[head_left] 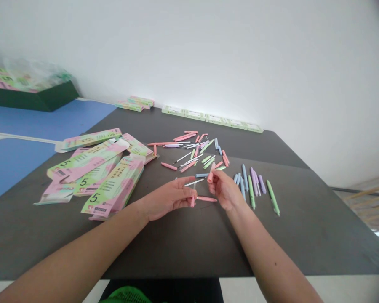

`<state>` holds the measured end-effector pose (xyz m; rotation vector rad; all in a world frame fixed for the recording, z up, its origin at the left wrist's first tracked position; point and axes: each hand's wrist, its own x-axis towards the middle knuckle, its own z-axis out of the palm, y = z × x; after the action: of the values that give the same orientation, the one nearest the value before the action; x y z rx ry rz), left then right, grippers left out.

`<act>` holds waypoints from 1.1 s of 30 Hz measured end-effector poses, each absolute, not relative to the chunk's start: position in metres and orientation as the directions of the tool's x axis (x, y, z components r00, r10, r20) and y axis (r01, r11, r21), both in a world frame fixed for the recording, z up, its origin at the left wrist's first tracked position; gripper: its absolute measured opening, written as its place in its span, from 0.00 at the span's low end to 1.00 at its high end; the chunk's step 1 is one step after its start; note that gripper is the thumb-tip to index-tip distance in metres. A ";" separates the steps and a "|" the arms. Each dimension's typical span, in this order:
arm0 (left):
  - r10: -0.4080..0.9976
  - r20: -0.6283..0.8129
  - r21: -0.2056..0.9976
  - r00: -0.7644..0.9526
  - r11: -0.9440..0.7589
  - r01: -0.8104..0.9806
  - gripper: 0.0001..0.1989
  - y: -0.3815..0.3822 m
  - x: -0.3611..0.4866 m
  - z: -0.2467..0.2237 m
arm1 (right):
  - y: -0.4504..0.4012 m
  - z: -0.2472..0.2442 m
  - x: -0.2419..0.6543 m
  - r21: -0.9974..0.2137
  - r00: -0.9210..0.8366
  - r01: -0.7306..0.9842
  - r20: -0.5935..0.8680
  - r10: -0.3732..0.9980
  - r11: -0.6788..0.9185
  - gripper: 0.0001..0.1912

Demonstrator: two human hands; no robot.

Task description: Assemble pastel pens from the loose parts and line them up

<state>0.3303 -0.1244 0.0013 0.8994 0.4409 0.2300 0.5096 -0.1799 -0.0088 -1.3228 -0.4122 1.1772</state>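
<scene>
My left hand [173, 195], near the middle of the dark table, pinches a short pink pen part [192, 201] at its fingertips. A thin white refill [194, 182] shows just above those fingers. To its right, my right hand [224, 188] holds another pink pen part [211, 173] upright between thumb and fingers. The hands are apart, with a pink pen piece [207, 199] lying between them on the table. Beyond them is a loose scatter of pink, green, blue and purple pen parts and refills [183, 158].
Pink and green cartons [110, 185] are heaped at the left. Several blue, purple and green pens [252, 191] lie right of my right hand. Flat boxes [194, 115] line the wall edge. A dark green bin [34, 99] stands on a blue surface [91, 118] at the far left.
</scene>
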 end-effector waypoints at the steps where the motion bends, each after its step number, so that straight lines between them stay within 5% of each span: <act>1: 0.370 -0.273 0.802 0.888 0.598 -0.002 0.31 -0.124 0.330 0.002 | -0.180 -0.009 0.510 -0.889 0.419 -0.421 -0.366 0.831 -0.180 0.13; 19: 0.224 -0.230 0.850 0.947 0.521 0.083 0.20 -0.126 0.331 0.000 | -0.188 -0.011 0.485 -0.938 0.336 -0.292 -0.283 0.899 -0.186 0.16; 33: 0.326 -0.249 0.830 0.912 0.557 0.028 0.26 -0.124 0.336 -0.002 | -0.191 -0.013 0.476 -0.927 0.260 -0.309 -0.297 0.919 -0.212 0.15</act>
<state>0.3356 -0.1244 -0.0018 0.9710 0.4009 0.1819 0.4764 -0.1906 -0.0127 -1.3117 -0.6424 1.2779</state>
